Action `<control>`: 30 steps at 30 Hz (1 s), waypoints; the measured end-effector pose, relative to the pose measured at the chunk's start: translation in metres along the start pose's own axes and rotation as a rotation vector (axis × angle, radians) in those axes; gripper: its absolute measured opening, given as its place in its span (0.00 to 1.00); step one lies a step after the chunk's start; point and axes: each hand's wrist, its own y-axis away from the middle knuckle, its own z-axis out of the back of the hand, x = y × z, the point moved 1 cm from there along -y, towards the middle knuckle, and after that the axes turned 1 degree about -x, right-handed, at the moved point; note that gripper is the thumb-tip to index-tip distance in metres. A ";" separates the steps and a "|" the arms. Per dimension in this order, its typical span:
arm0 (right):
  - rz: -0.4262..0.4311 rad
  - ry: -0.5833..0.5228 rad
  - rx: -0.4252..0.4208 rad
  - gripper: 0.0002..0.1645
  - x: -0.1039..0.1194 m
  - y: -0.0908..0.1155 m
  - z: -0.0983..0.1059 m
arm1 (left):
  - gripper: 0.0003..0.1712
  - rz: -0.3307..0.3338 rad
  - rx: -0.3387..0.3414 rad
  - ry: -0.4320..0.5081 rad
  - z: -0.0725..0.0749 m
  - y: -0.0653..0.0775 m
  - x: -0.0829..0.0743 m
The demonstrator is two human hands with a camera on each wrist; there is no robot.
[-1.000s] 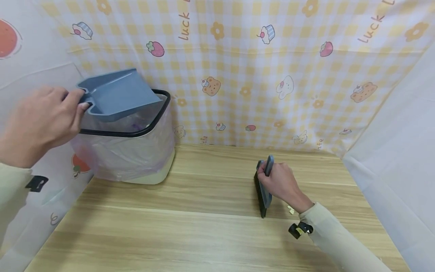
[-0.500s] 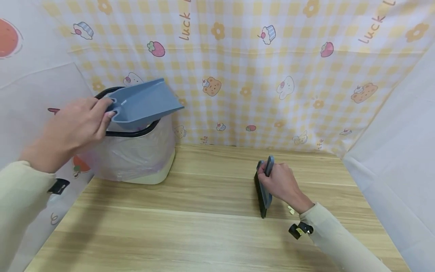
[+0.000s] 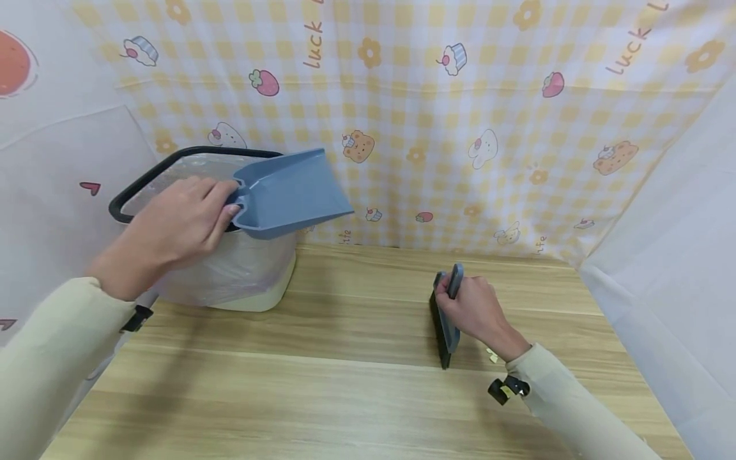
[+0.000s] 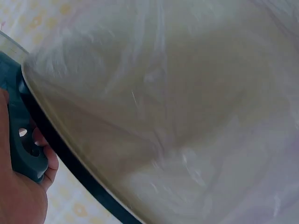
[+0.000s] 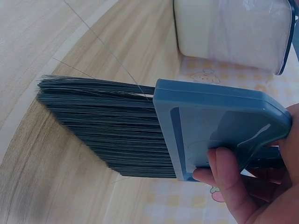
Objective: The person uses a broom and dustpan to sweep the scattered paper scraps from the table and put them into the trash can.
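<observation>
My left hand point(image 3: 181, 220) grips the handle of a blue dustpan point(image 3: 296, 191), held in the air over the right front rim of a lined trash bin. The pan's flat lip points right, and its tray looks bare. In the left wrist view, the dustpan handle point(image 4: 21, 140) shows beside the bin's dark rim. On the right, my right hand point(image 3: 474, 310) holds a blue hand brush point(image 3: 451, 319) upright on the table, dark bristles facing left. The right wrist view shows fingers round its body and long bristles point(image 5: 107, 126). A few small pale scraps point(image 3: 492, 355) lie beside the right wrist.
The cream trash bin point(image 3: 253, 300) with a black rim point(image 3: 149, 182) and a clear plastic liner point(image 3: 230, 265) stands at the back left of the wood-grain table point(image 3: 322, 396). A checked cloth point(image 3: 402, 115) hangs behind; a white cloth point(image 3: 678, 275) hangs at the right.
My left hand has carried the dustpan rightward and slightly down, from above the bin's opening to past its right rim. The right hand and brush have stayed put.
</observation>
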 end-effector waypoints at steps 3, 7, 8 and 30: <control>0.000 0.007 -0.001 0.12 0.000 0.000 -0.001 | 0.37 -0.040 -0.020 0.010 -0.006 -0.003 -0.006; 0.013 0.015 -0.001 0.14 0.000 0.000 -0.001 | 0.42 -0.089 -0.064 0.021 -0.012 -0.007 -0.014; 0.016 0.015 0.000 0.14 0.000 0.000 -0.001 | 0.41 -0.102 -0.075 0.021 -0.014 -0.008 -0.015; 0.014 0.008 0.008 0.12 0.000 0.000 -0.001 | 0.38 -0.166 -0.123 0.007 -0.015 -0.020 -0.034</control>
